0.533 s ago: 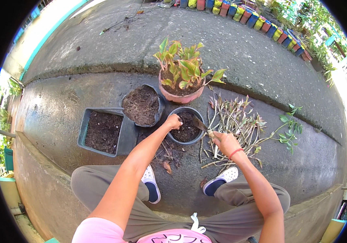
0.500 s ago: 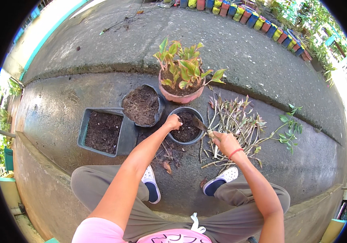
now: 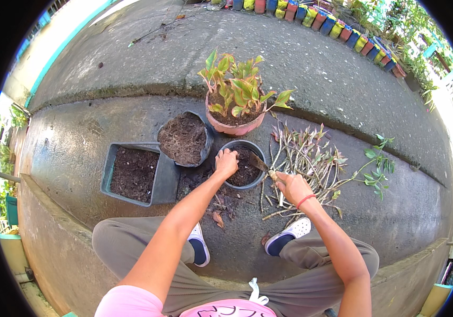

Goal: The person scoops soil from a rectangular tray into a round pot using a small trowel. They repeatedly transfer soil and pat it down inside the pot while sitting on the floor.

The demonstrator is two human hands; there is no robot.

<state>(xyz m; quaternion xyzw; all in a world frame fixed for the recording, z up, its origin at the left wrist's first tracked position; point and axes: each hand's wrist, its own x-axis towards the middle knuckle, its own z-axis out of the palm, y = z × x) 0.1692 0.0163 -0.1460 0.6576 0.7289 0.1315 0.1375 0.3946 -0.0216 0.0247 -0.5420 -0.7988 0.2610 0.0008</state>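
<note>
Fingers of the left hand (image 3: 227,164), curled, grip unclear from here, have shifted slightly at the round black pot's (image 3: 244,186) left side, while the right hand's (image 3: 294,188) clasp the trowel (image 3: 259,163), blade over the soil (image 3: 244,173), suggesting soil-working continues.

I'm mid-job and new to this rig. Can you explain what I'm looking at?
There is no machine here: a person works bare-handed. The view comes from a wide fisheye camera on their head, looking down, so straight edges bend. The right hand has its grip closed on a trowel, whose blade reaches into a round dark pot of soil. The left hand is at that pot's left rim; whether it holds anything is unclear. Around them on the concrete are a rectangular planter, a round dark container of rooty soil, a pink pot with a leafy plant, and a pile of cut stems.
</note>
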